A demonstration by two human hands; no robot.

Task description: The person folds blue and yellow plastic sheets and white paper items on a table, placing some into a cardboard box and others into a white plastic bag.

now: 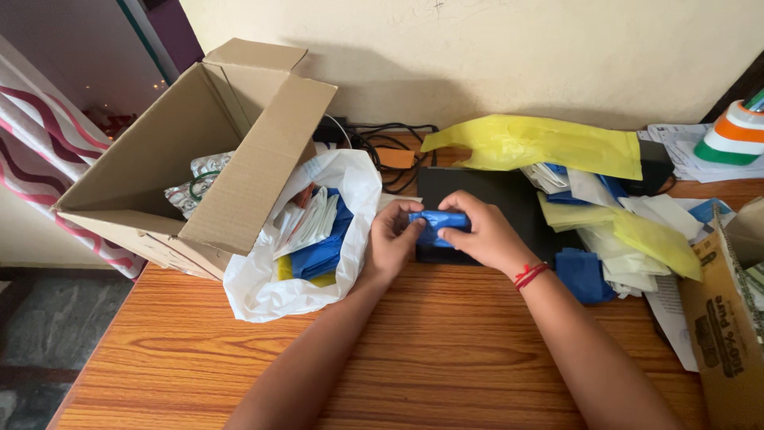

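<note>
At frame centre, the left hand (391, 239) and right hand (480, 232) are pinching a folded blue bag (438, 220) above the table (446, 350); pressing each fold flat and tight would be keeping it compact.

Both hands at centre of wooden tabletop (446, 358). Left hand (390, 239) and right hand (485, 235) pinching a small folded blue bag (440, 220) betw. fingers, held just above a flat black item (509, 199). Red thread on right wrist (530, 275). Left of hands: white plastic bag (263, 291), mouth open, w/ blue, white & yellow folded pieces inside. Open cardboard box (159, 167) beside it, touching, flaps up. Right: loose pile of yellow, white, blue bags (621, 231); large yellow bag (541, 143) draped behind. Black cables (390, 135) by wall. Second carton (728, 318) at right edge, partly cut off.
</note>
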